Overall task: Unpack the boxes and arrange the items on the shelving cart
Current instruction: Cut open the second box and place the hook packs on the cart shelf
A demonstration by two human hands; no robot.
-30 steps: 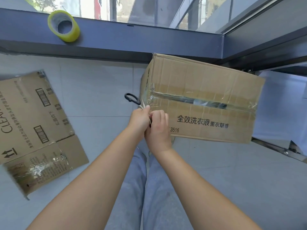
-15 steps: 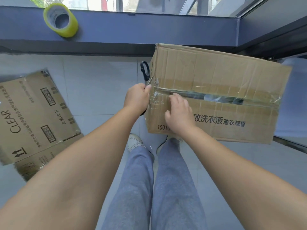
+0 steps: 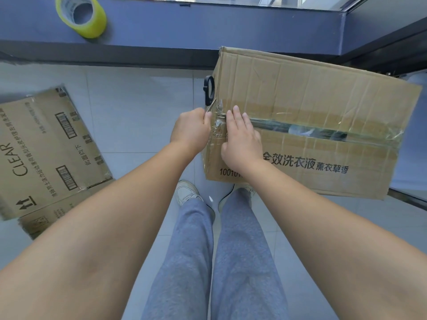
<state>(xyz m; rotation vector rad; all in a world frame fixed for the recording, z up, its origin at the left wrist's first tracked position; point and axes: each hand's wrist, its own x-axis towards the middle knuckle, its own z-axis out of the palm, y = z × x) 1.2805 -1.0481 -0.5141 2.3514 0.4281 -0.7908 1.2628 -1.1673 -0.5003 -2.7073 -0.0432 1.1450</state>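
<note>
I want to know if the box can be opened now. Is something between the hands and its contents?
Yes. Clear packing tape seals the flap seam of the brown cardboard box. The left hand holds black-handled scissors at the seam's left end; the right hand presses flat beside it. The contents are hidden.

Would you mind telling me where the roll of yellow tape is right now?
In the head view, the yellow tape roll sits at the upper left on the dark window ledge, above the flattened CLEAR box on the floor.
</note>
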